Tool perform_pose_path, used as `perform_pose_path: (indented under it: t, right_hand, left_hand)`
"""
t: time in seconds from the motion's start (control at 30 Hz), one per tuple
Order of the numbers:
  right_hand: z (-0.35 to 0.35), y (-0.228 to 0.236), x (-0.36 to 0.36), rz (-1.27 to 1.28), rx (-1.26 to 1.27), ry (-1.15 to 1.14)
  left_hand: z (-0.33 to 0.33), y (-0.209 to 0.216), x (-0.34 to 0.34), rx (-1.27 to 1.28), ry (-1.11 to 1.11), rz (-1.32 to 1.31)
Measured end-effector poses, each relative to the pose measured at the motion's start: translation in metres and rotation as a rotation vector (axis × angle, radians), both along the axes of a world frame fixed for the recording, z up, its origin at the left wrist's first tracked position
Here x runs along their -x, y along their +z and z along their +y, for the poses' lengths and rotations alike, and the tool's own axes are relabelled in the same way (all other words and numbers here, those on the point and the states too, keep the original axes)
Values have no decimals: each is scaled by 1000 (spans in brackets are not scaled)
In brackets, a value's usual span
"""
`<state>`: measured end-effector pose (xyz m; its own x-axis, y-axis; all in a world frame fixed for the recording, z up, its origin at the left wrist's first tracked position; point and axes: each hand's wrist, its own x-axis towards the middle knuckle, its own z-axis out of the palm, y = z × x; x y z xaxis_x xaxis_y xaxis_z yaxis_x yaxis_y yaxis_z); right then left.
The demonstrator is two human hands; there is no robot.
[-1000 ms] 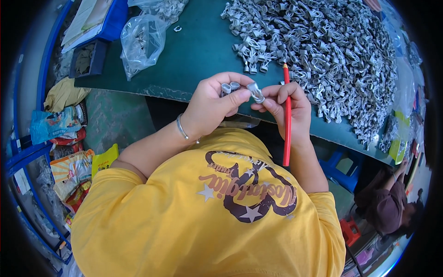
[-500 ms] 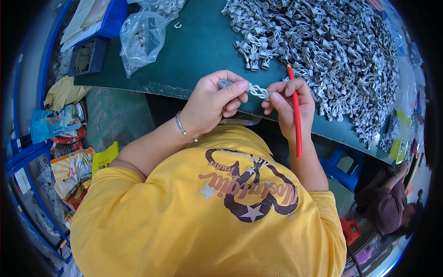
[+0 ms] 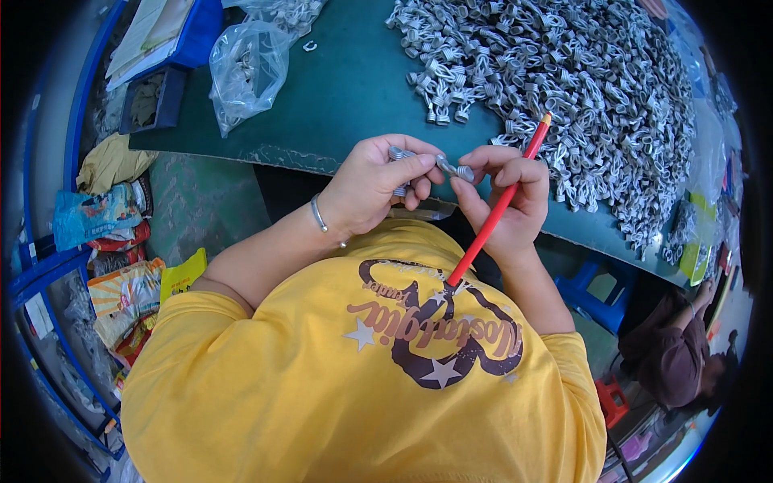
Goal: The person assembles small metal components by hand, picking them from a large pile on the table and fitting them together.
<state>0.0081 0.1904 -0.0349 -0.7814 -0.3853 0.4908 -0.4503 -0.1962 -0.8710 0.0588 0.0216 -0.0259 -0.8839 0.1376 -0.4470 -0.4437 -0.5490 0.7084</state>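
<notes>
My left hand is closed around small grey looped pieces with ribbed ends; one ribbed end shows above the thumb. Between my two hands lies a grey piece, its ribbed end between the thumb and index finger of my right hand. Whether those two fingertips press on it, I cannot tell. A red pencil is tucked among my right hand's fingers, slanting from upper right to lower left. Both hands are just over the near edge of the green table.
A large heap of similar grey pieces covers the table's right side. Clear plastic bag, dark bin and blue tray stand at the far left. A blue stool and another person are at right.
The red pencil has swung from nearly upright to a slant, its tip now farther right. The grey piece between my hands has turned, and my right hand has tilted with it.
</notes>
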Motion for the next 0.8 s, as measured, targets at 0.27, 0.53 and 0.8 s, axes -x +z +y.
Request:
perform_pose_path:
  t: [0.27, 0.53, 0.8]
  right_hand:
    - [-2, -1, 0, 123, -51, 34]
    - [-13, -19, 40, 528, -734, -379]
    - [-5, -2, 18, -13, -334, -290]
  left_hand:
    - [2, 13, 4, -147, 91, -197]
    - [-6, 0, -1, -93, 101, -115]
    - [-4, 5, -2, 65, 84, -72]
